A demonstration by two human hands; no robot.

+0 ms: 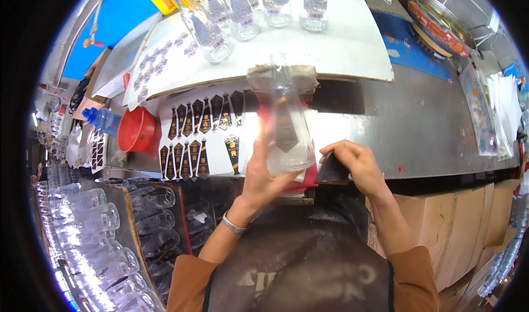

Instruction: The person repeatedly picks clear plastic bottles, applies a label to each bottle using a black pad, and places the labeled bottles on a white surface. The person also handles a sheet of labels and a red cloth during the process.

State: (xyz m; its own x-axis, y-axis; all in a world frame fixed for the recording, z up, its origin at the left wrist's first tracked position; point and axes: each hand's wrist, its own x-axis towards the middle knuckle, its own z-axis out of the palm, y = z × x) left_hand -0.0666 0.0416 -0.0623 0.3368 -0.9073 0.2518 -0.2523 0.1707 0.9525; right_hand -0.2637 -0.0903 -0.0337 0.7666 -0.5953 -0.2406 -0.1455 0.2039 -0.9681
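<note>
My left hand (258, 175) is wrapped round the lower part of a clear glass bottle (300, 147), slightly blurred by motion. The bottle is tilted with its neck away from me, in front of a cloth-covered block (307, 78). On its side shows a dark, tie-shaped decal (286, 129). My right hand (357, 162), to the right of the bottle's base, pinches a thin dark flat piece (333, 170) near the table's front edge. Left of the bottle lies a white sheet (216, 153) bearing several dark and gold tie-shaped decals (205, 115).
Several clear bottles (314, 14) stand on a white board (352, 42) at the back. A red tub (136, 130) and a blue-capped plastic bottle (104, 118) sit at the left. Crates of bottles (88, 218) fill the lower left; cardboard boxes (441, 224) stand at the lower right.
</note>
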